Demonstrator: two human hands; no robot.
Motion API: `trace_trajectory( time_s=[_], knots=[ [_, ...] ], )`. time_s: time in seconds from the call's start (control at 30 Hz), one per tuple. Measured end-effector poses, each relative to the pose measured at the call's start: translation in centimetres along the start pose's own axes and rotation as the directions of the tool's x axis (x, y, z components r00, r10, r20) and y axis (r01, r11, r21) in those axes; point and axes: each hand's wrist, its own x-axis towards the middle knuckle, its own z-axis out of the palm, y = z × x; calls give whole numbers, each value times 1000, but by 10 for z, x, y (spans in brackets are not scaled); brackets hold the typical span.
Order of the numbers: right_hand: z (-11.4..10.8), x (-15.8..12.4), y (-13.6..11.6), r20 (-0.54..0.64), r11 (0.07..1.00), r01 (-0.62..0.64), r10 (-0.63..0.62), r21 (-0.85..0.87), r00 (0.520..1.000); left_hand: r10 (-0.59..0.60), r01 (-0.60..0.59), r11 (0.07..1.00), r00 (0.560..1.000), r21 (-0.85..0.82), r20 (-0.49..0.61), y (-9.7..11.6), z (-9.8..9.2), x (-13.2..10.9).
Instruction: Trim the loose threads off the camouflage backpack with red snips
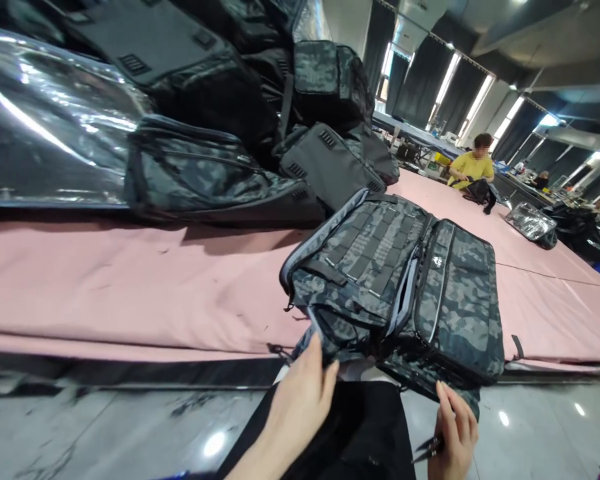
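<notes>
A camouflage backpack [370, 247] lies on the pink-covered table, with its near end hanging over the front edge. Its main zip and front pocket gape, showing grey lining. At the near left side of the bag, my left hand [303, 393] has its fingertips on the edge of an opened side pocket, the thumb a little apart. My right hand [455, 430] is closed around small dark thread snips [428, 448], which point to the left. Its fingertips touch the bag's lower right edge.
Several camouflage bags [195, 167] are piled at the back left, beside clear plastic wrapping [55, 127]. Farther along the pink table [130, 287], a person in a yellow top [473, 167] handles a dark bag. A plastic-wrapped bundle [533, 223] lies at the right.
</notes>
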Motion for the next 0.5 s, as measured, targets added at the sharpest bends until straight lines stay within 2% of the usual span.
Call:
trace_trajectory(
  time_s=[0.1, 0.3, 0.43, 0.5],
  knots=[
    [-1, -6, 5, -3, 999, 22, -22, 36, 1000, 122, -140, 980, 985, 143, 124, 13, 5, 2],
    [3, -9, 17, -31, 995, 101, -101, 0, 994, 59, -95, 971, 984, 218, 169, 11, 17, 3],
    [7, -1, 19, -53, 985, 171, -171, -10, 984, 36, -84, 962, 982, 259, 183, 11, 16, 1],
    [5, 3, 15, -36, 986, 165, -165, 6, 986, 39, -88, 957, 983, 277, 179, 12, 14, 2]
  ],
)
